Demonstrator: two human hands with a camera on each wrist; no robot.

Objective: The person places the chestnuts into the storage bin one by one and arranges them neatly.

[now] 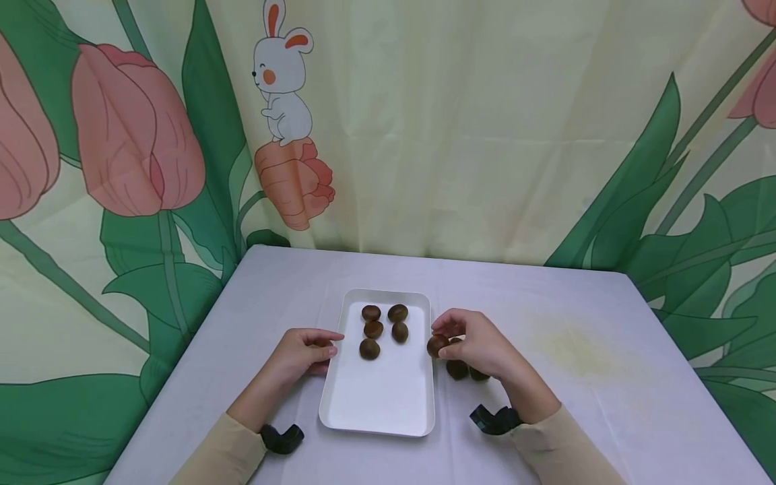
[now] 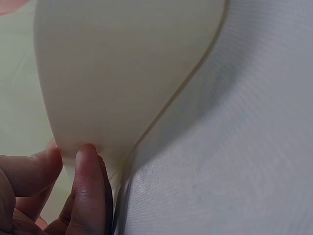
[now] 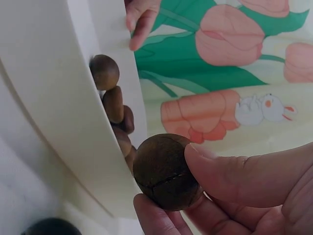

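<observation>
A white rectangular tray (image 1: 378, 397) lies on the table with several brown chestnuts (image 1: 370, 349) in its far half. At the tray's left edge is my left hand (image 1: 303, 351); its fingertips hold the rim, and in the left wrist view they meet the outer wall (image 2: 122, 73). Between thumb and fingers my right hand (image 1: 479, 340) pinches one chestnut (image 3: 166, 171), a crack line across its shell. That hand is beside the tray's right rim. More chestnuts (image 1: 457, 369) lie on the cloth under it, partly hidden by the hand.
A pale cloth covers the table (image 1: 564, 330), with a yellowish stain on the right. Behind the table hangs a curtain (image 1: 455, 135) printed with tulips and a rabbit on a carrot. Black wrist mounts (image 1: 497, 421) sit at both cuffs.
</observation>
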